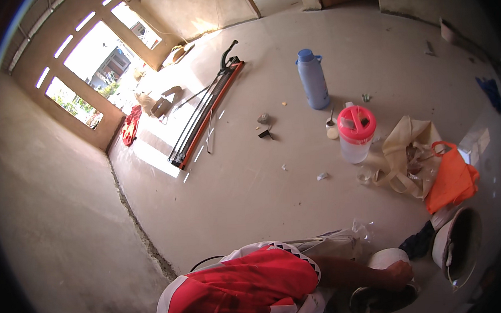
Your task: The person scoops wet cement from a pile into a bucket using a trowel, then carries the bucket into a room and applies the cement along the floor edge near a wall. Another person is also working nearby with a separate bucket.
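You are in a bare room with rough plastered walls (47, 209), bright window openings far ahead and left of your grip, and a smooth grey floor (253, 196) under everything. Your left grip (400, 275), at the end of the red-and-white sleeve (258, 282), has its fingers curled at the white bucket (387, 257), which sits right at the grip and just to its left; whether the fingers truly clamp the rim or only rest there, I can't make out, and your right grip can't be picked out at all. As for progress, the handling of this bucket looks under way rather than finished; its contents are too dark to read, so how much is left can't be judged. Close on the right of the grip lies a second bucket (442, 245), tilted on its side, with a dark cloth (417, 241) between them, and these probably crowd that side most. Beyond the grip come the orange bag (452, 178), a beige bag (399, 147), the red-lidded pitcher (356, 126) and, farther, a blue flask (315, 81). Well off, ahead and left, a long tile cutter (209, 114) lies apart, out of the way
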The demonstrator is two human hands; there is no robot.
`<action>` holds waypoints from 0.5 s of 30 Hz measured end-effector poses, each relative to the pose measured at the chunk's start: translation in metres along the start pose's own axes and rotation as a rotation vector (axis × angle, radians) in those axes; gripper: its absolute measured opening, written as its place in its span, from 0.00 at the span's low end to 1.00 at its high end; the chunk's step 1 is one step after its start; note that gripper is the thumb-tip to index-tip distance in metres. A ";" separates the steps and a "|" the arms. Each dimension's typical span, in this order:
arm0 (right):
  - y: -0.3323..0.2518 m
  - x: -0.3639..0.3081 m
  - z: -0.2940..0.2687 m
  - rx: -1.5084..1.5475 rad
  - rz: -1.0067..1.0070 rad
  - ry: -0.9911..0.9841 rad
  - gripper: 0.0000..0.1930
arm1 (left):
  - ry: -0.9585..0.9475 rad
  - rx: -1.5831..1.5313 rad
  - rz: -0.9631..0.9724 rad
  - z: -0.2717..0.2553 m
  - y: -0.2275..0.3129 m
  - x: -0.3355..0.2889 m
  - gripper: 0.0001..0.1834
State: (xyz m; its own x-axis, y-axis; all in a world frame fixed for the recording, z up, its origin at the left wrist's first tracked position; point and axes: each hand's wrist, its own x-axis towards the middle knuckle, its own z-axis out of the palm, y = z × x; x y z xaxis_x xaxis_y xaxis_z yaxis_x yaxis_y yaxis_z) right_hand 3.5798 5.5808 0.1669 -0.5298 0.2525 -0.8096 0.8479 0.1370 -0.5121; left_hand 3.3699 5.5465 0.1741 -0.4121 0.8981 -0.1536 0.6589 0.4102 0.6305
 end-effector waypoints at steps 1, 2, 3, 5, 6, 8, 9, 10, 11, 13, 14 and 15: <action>0.002 0.001 0.000 0.030 0.001 0.001 0.32 | -0.010 -0.002 -0.011 -0.002 0.000 -0.001 0.11; 0.004 0.001 0.001 0.058 0.003 0.003 0.32 | -0.009 -0.002 -0.008 -0.004 0.001 -0.001 0.11; 0.006 0.002 0.000 0.041 -0.012 0.002 0.32 | -0.018 -0.002 -0.012 -0.006 0.001 -0.001 0.11; 0.010 0.004 0.000 0.007 -0.039 0.000 0.32 | -0.031 0.001 -0.014 -0.010 0.001 -0.002 0.11; 0.011 0.004 0.001 0.021 -0.041 0.012 0.33 | -0.034 0.003 -0.011 -0.012 0.001 -0.002 0.11; 0.013 0.004 0.001 0.048 -0.042 0.034 0.34 | -0.044 0.000 -0.012 -0.013 0.001 -0.002 0.11; 0.012 0.004 0.002 0.052 -0.041 0.034 0.34 | -0.050 -0.003 -0.015 -0.013 0.001 -0.001 0.11; 0.012 0.003 0.002 0.057 -0.040 0.034 0.35 | -0.056 -0.007 -0.025 -0.013 0.001 -0.001 0.11; 0.010 0.001 0.003 0.062 -0.039 0.034 0.35 | -0.049 0.001 -0.017 -0.012 0.001 -0.001 0.11; 0.005 -0.002 0.004 0.138 0.010 0.038 0.35 | -0.037 0.011 -0.018 -0.010 0.000 0.000 0.11; 0.002 -0.004 0.004 0.175 0.035 0.040 0.35 | -0.027 0.013 -0.014 -0.009 0.000 0.000 0.11; -0.001 -0.006 0.003 0.184 0.054 0.037 0.35 | -0.019 0.015 -0.015 -0.007 -0.001 0.001 0.11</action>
State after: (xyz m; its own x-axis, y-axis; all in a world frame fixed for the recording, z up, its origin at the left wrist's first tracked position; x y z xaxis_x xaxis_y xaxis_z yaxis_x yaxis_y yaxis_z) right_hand 3.5821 5.5766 0.1715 -0.4798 0.2899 -0.8281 0.8556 -0.0545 -0.5148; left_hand 3.3645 5.5456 0.1788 -0.4103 0.8946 -0.1771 0.6624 0.4259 0.6163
